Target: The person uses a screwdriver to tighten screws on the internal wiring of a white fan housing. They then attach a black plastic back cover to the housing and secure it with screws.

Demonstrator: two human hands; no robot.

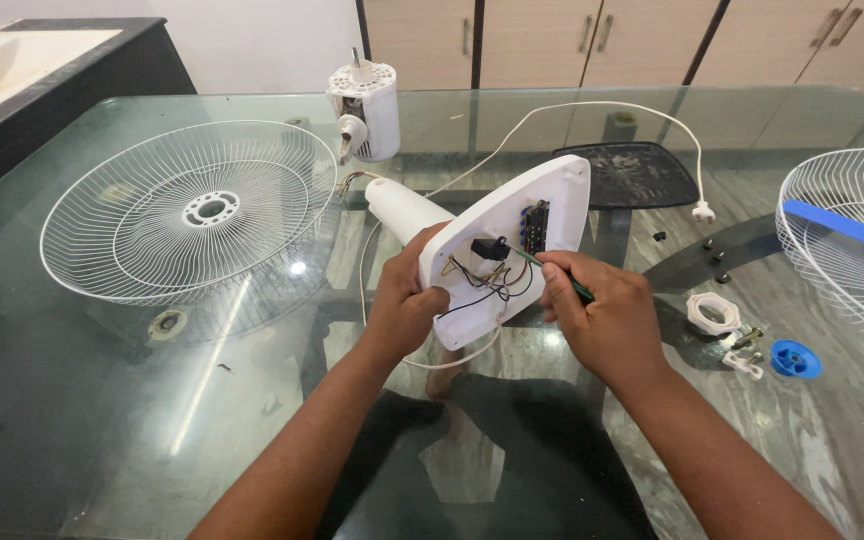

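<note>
- Left hand (404, 300) clamped around lower edge of white fan base (507, 255), thumb over its rim, base tilted up off glass surface (102, 400) with open underside facing camera.
- Right hand (607, 320) closed on green-handled screwdriver (557, 275), tip pointing into base cavity just left of fingers.
- Inside cavity between both hands: black component, dark switch board (536, 226), loose black, red and yellow wires (487, 285).
- White stand tube (404, 208) sticking out of base, up and left of left hand.
- White power cord (592, 110) looping away above hands, plug (703, 211) lying up and right of right hand.
- White fan motor (365, 108) upright well above left hand.
- White wire fan guard (192, 212) flat on surface, far left of left hand.
- Second wire guard (852, 235) with blue blade (845, 228) in it, far right of right hand.
- Dark mesh base cover (637, 173) above right hand.
- White plastic nut (713, 312), blue cap (795, 358), small screws (747, 340) lying just right of right hand.
</note>
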